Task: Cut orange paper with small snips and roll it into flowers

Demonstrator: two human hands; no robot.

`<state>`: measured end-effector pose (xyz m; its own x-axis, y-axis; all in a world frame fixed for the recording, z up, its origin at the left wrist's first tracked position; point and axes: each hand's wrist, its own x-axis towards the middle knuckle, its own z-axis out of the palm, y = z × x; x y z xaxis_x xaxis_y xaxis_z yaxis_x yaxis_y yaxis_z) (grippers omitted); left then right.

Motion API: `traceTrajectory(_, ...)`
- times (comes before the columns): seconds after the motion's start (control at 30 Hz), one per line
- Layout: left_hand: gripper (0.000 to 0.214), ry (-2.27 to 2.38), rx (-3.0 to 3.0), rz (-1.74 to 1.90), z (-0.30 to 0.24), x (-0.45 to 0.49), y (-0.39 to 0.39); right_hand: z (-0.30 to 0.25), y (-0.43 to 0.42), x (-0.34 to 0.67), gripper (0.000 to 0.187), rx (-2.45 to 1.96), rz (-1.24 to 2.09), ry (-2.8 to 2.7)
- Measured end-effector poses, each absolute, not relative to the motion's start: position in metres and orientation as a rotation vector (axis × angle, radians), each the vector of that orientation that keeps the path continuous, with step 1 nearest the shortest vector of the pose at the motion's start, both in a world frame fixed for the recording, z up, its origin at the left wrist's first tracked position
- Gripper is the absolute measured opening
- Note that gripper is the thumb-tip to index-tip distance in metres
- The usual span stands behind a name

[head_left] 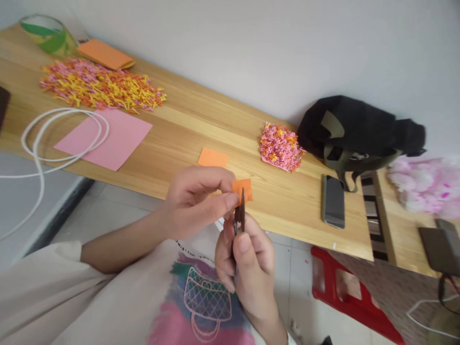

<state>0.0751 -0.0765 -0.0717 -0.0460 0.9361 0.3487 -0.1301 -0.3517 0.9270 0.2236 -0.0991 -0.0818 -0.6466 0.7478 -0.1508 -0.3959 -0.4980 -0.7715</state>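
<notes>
My left hand pinches a small orange paper piece between thumb and fingers, just above my lap. My right hand is closed round small scissors, whose blades point up and meet the lower edge of the orange piece. Another small orange paper square lies on the wooden table just beyond my hands.
On the table lie a pink paper sheet, a white cord loop, a large pile of pink, orange and yellow paper bits, a smaller pile, orange sheets, a tape roll, a phone and a black bag. A red stool stands below.
</notes>
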Motion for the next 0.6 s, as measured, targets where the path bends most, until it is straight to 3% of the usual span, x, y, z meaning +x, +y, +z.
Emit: traceTrajectory(0.6,0.028,1.027,1.230,1.559,-0.0799,0.0744,-0.0726,-0.0810,-0.0983,0.2244,0.027,-0.799,2.145,-1.005)
